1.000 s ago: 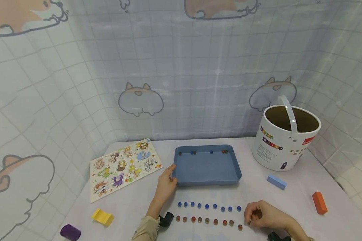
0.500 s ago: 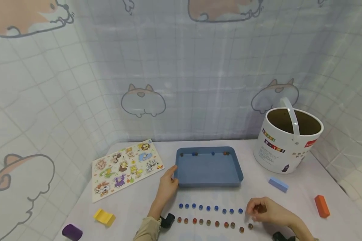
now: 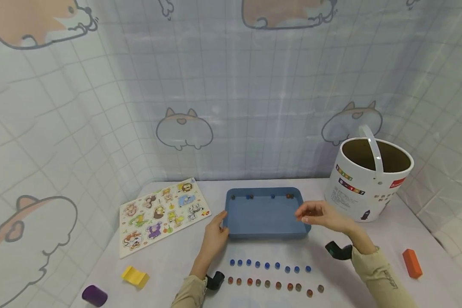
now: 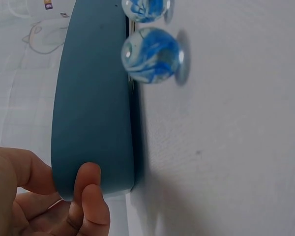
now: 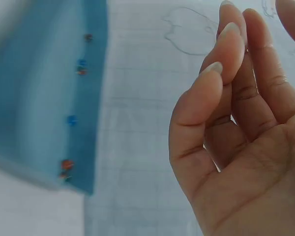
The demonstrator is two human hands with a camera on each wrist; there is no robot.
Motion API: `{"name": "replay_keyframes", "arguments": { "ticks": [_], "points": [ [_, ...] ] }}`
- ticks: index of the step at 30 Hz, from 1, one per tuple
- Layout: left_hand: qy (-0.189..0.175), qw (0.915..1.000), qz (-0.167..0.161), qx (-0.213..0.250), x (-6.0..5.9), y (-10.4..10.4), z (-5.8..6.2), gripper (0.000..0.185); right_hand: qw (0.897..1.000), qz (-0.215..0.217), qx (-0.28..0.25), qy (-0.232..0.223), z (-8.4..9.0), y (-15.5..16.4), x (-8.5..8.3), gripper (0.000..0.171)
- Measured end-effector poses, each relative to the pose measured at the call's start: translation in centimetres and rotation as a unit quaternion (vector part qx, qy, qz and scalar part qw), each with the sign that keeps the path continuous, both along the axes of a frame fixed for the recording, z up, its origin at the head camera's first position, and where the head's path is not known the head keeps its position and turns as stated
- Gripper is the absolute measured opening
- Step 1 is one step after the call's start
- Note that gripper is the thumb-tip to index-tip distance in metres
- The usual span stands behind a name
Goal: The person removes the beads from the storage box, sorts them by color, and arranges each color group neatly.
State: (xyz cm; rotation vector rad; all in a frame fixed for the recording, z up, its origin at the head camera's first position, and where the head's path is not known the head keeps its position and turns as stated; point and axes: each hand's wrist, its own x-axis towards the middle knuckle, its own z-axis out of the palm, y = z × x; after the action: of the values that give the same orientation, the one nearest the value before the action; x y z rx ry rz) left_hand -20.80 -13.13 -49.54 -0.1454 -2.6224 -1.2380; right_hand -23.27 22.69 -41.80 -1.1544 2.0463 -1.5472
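Right now I see the blue tray [image 3: 267, 212] lying flat on the white table [image 3: 177, 261], its long axis running left to right across my view, open side up. A few marbles [image 3: 249, 196] sit loose along its far wall. My left hand [image 3: 214, 233] holds the tray's near left corner, thumb on the rim and fingers curled against the outer wall; the left wrist view shows those fingertips [image 4: 88, 196] pressed to the tray wall [image 4: 93, 108]. My right hand [image 3: 319, 214] hovers over the tray's right end, not touching it, fingers loosely bent and close together. In the right wrist view the fingers [image 5: 226, 64] are gently curved with an empty palm; I cannot tell whether anything is pinched at the tips.

In front of the tray, two rows run parallel to its long side: a row of blue marbles [image 3: 269, 265] nearer the tray, and a row of brown marbles [image 3: 273, 285] nearer me. To the tray's left lies an animal puzzle board [image 3: 162, 214]; further forward on that side are a yellow block [image 3: 135, 276] and a purple cylinder [image 3: 94, 295]. To the tray's right stands a white bucket [image 3: 365, 192] with its handle upright, and an orange block [image 3: 412, 263] lies forward of it.
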Motion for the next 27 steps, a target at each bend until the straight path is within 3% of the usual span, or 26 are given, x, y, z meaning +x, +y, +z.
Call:
{"name": "replay_keyframes", "arguments": {
  "ticks": [6, 12, 17, 21, 27],
  "points": [
    [-0.001, 1.0, -0.002, 0.001, -0.1, -0.1, -0.1, 0.055, 0.998, -0.036, 0.054, -0.004, 2.1, -3.0, -3.8, 0.026],
    [-0.001, 1.0, 0.0, -0.001, -0.1, -0.1, -0.1, 0.055, 0.993, -0.043, 0.106, -0.025, 2.3, -6.4, -6.4, 0.033],
    [0.0, 1.0, 0.002, 0.0, -0.1, -0.1, -0.1, 0.055, 0.991, -0.046, 0.108, -0.064, 1.0, -9.6, -8.9, 0.04],
    [-0.003, 1.0, 0.003, 0.002, -0.1, -0.1, 0.0, 0.055, 0.986, -0.063, 0.083, -0.127, -0.7, -12.2, -10.7, 0.045],
    [-0.003, 1.0, -0.006, 0.007, -0.1, 0.0, -0.1, 0.056, 0.963, -0.145, 0.046, -0.223, -3.8, -16.5, -11.8, 0.045]
  ]
}}
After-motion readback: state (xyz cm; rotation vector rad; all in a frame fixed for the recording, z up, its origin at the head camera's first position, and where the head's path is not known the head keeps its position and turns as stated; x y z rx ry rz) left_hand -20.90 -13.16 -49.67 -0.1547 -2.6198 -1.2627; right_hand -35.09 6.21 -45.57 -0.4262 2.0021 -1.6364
